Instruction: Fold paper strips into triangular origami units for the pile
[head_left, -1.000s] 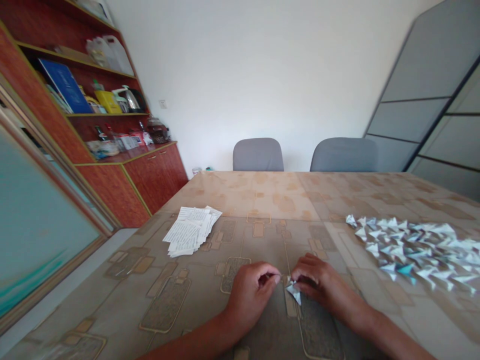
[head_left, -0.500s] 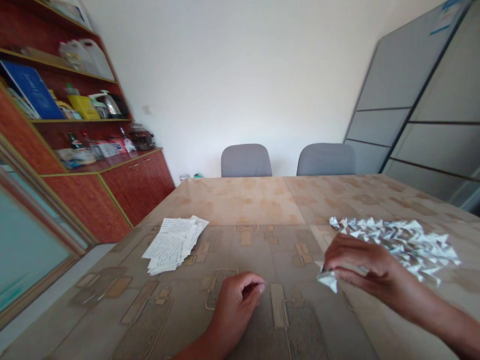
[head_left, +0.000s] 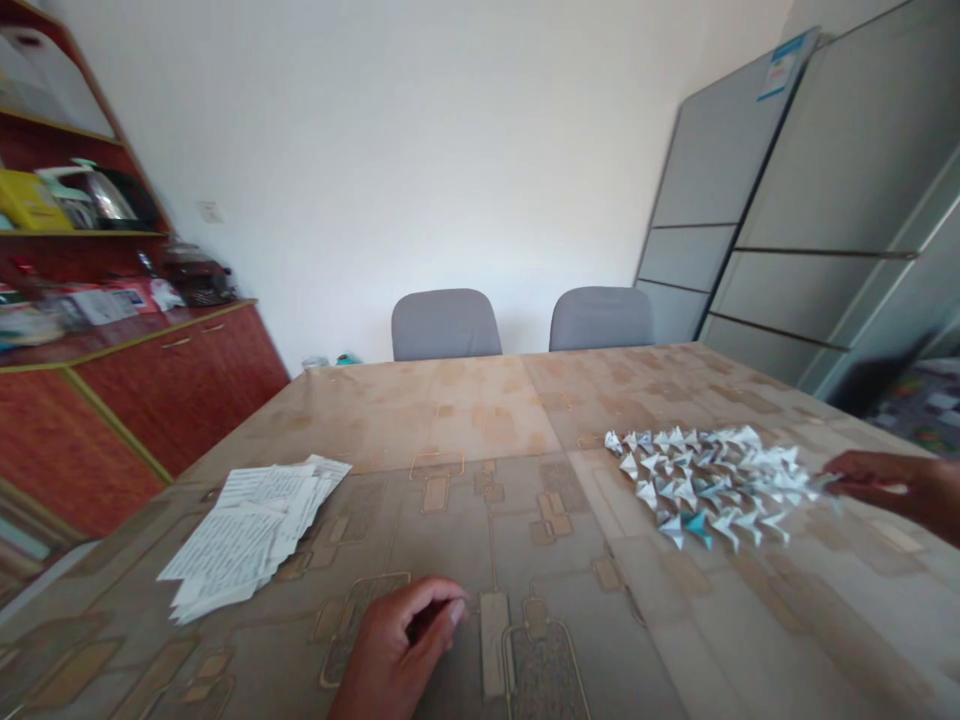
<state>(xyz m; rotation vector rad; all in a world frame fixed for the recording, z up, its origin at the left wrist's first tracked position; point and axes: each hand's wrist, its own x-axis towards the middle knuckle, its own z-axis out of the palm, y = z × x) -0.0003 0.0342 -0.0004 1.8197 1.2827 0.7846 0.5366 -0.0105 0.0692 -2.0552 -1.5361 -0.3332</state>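
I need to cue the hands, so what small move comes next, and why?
Probably part the right hand's fingertips gently, leaving any piece they hold beside the folded papers. They are right at the group's right edge, though blur hides their grip. The left hand is well apart from both the folded papers and the flat sheets, so it could wait.

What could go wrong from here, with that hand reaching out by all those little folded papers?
The right hand is at the edge of the folded paper pieces, which stand close together, so a brush of the fingers might topple or shift a few. The paper sheets lie in a loose, uneven pile near the left hand; a careless sweep of that arm could scatter them.
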